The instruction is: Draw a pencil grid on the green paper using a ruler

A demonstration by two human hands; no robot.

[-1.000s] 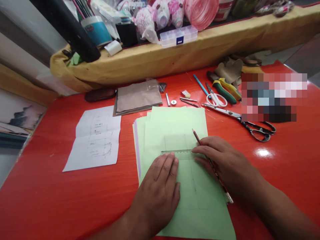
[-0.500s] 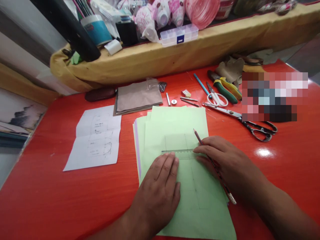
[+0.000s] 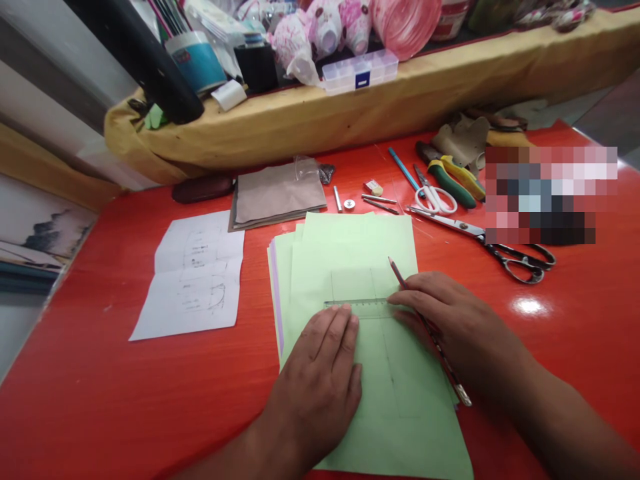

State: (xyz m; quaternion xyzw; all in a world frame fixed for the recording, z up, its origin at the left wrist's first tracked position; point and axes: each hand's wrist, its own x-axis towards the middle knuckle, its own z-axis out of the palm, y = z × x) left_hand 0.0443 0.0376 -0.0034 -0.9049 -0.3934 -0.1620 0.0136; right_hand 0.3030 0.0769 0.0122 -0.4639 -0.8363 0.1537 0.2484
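Left hand [image 3: 320, 383]: fingers together, partly hiding clear ruler [image 3: 360, 303] on green paper [image 3: 350, 250] | Right hand [image 3: 450, 320]: pinching pencil [image 3: 430, 330], fingertips at ruler's end | White sheet's [image 3: 193, 277] markings too small to read

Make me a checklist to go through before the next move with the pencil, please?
1. Left hand flat with fingertips on the clear ruler: ok.
2. Dark striped pencil with a red tip end held in the right hand: ok.
3. Pencil tip at the ruler's edge: not ok, it points away, beyond the ruler.
4. Ruler exactly on a drawn line: cannot tell, the marks are too faint.
5. Pale green paper sheets stacked evenly: not ok, edges stick out on the left.
6. Creased white paper with sketches uncovered: ok, it lies left of the green sheets.
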